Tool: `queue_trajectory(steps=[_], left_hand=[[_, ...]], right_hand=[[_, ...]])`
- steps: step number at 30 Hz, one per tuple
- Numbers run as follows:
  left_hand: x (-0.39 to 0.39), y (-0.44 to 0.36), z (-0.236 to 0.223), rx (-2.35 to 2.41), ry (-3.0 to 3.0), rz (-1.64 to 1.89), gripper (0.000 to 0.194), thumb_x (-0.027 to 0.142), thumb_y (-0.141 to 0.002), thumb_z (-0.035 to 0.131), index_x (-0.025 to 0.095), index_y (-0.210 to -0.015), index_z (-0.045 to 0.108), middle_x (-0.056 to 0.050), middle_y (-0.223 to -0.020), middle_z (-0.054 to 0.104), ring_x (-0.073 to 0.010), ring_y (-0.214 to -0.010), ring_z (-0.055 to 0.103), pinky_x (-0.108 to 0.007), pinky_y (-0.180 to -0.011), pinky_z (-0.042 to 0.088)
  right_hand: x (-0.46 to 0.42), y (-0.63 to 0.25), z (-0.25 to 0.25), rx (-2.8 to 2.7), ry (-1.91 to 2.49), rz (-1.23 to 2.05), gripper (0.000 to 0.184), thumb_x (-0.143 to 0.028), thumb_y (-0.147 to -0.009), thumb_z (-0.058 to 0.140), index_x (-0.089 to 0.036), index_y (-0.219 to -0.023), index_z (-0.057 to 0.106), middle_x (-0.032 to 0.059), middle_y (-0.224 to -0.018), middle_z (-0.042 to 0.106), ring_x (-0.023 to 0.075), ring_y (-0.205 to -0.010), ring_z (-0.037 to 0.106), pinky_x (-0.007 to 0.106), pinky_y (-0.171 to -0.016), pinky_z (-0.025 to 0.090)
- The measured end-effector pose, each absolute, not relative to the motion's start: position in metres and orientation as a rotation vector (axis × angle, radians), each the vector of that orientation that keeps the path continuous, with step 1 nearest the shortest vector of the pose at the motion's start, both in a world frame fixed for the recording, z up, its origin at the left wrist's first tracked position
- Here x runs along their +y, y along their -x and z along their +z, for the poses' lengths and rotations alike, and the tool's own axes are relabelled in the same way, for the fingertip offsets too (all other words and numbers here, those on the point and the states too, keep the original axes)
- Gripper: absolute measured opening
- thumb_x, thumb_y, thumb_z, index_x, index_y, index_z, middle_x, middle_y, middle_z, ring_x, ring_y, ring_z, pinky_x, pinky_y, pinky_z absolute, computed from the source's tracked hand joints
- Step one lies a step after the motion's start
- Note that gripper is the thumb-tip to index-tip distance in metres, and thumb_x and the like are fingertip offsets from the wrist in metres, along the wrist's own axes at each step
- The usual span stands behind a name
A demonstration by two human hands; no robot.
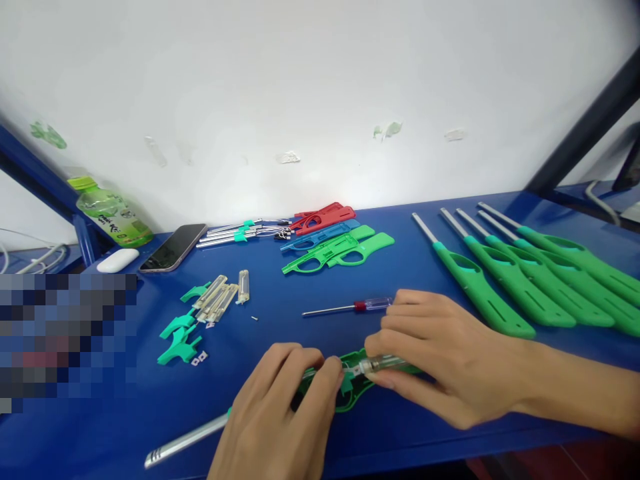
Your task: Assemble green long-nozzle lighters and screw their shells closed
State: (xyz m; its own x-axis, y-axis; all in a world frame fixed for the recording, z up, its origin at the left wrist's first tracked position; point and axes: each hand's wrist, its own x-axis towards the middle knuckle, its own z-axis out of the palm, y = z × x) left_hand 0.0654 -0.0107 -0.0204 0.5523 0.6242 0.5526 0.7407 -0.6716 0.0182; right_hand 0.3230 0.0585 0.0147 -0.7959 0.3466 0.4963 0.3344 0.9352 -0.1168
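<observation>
A green long-nosed lighter [350,383] lies on the blue table [280,413] near the front edge, its metal tube [187,440] pointing left. My left hand [280,413] presses down on its middle with curled fingers. My right hand [440,353] pinches a clear fuel tank part [385,365] at the lighter's handle end. A small screwdriver [345,307] with a red and clear handle lies just beyond my hands.
Several finished green lighters [520,280] lie at the right. Red, blue and green shell halves [335,240] and metal tubes [240,233] sit at the back. Teal triggers [180,330] and clear tanks [220,297] lie at the left, near a phone [173,248], a bottle [113,213] and a white case [117,260].
</observation>
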Motion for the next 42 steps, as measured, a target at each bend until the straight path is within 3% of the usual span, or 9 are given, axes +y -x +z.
queue_trajectory(steps=[18, 29, 42], left_hand=[[-0.0122, -0.0648, -0.0192, -1.091, 2.448, -0.807, 0.026, 0.009, -0.101, 0.059, 0.018, -0.122, 0.073, -0.009, -0.105, 0.072, -0.0229, -0.1, 0.065, -0.035, -0.086, 0.061], [-0.0137, -0.0633, -0.0223, -1.095, 2.492, -0.822, 0.029, 0.005, -0.098, 0.062, 0.016, -0.124, 0.07, -0.009, -0.108, 0.069, -0.024, -0.104, 0.061, -0.034, -0.086, 0.057], [-0.0118, -0.0672, -0.0191, -1.078, 2.492, -0.883, 0.027, 0.002, -0.098, 0.058, 0.014, -0.116, 0.075, -0.008, -0.101, 0.071, -0.0221, -0.097, 0.061, -0.032, -0.085, 0.055]], right_hand=[[0.0608, -0.3222, 0.0097, -2.541, 0.432, -0.04, 0.026, -0.034, -0.112, 0.051, -0.019, -0.097, 0.067, -0.0036, -0.073, 0.068, 0.0144, -0.062, 0.051, 0.032, -0.071, 0.037], [0.0592, -0.3243, 0.0073, -2.543, 0.36, -0.04, 0.02, -0.032, -0.11, 0.058, -0.019, -0.099, 0.069, -0.0037, -0.074, 0.069, 0.0141, -0.059, 0.048, 0.033, -0.067, 0.036], [0.0586, -0.3228, 0.0052, -2.532, 0.365, -0.022, 0.018, -0.026, -0.108, 0.059, -0.016, -0.101, 0.071, -0.0023, -0.069, 0.07, 0.0133, -0.058, 0.054, 0.033, -0.066, 0.039]])
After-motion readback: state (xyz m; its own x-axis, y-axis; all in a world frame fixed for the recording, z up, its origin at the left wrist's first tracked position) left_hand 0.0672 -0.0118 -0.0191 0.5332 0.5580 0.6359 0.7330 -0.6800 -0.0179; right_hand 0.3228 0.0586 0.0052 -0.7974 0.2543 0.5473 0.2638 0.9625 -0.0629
